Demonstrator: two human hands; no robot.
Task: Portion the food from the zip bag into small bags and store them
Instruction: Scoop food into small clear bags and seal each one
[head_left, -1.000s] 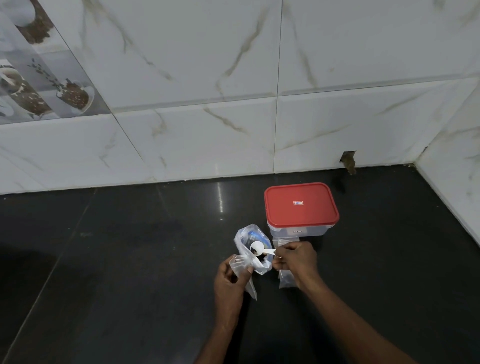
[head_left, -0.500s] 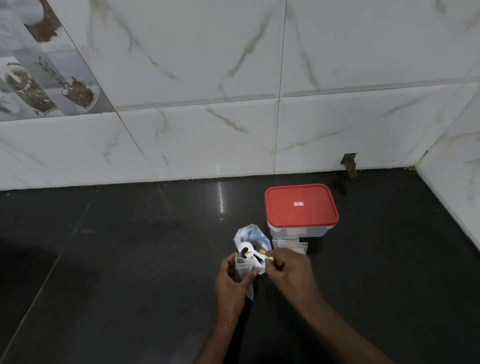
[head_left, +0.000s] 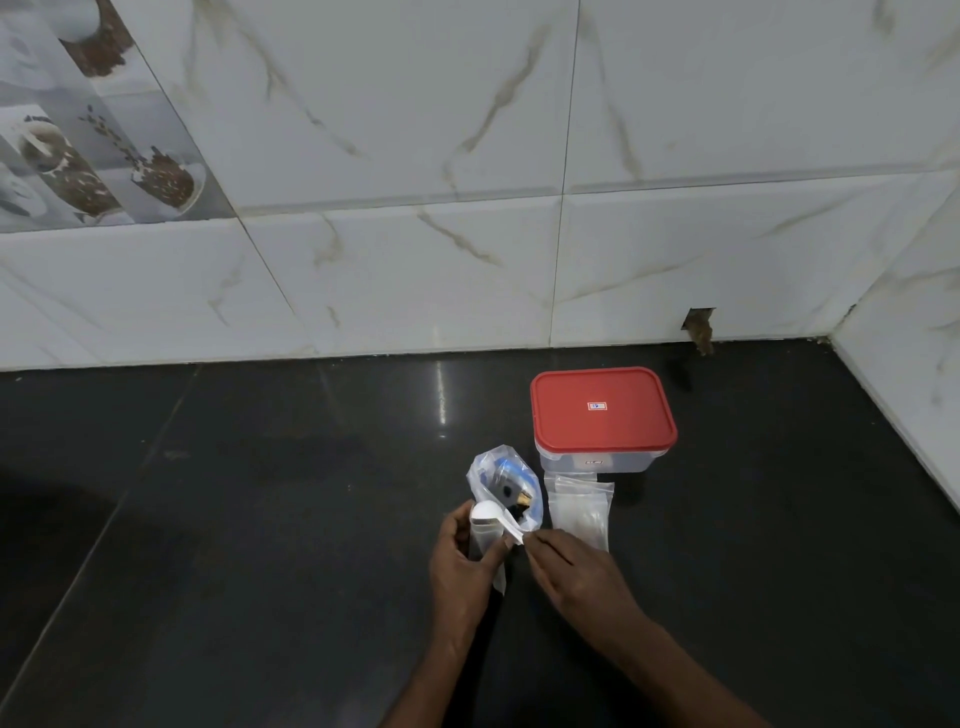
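My left hand (head_left: 460, 564) grips a small clear bag (head_left: 485, 545) upright by its mouth. My right hand (head_left: 576, 577) pinches the handle of a white plastic spoon (head_left: 491, 514), whose bowl is tipped over the small bag's opening. Just behind stands the open zip bag (head_left: 501, 478), clear with blue print and dark pieces of food inside. A stack of empty small bags (head_left: 579, 506) lies flat to the right of it.
A clear box with a red lid (head_left: 602, 410) stands shut behind the small bags on the black counter (head_left: 260, 519). White tiled walls close the back and the right side, meeting in a corner.
The spoon has moved left from the zip bag's mouth to over the small bag and tipped down. My right hand followed it. My left hand kept holding the small bag.
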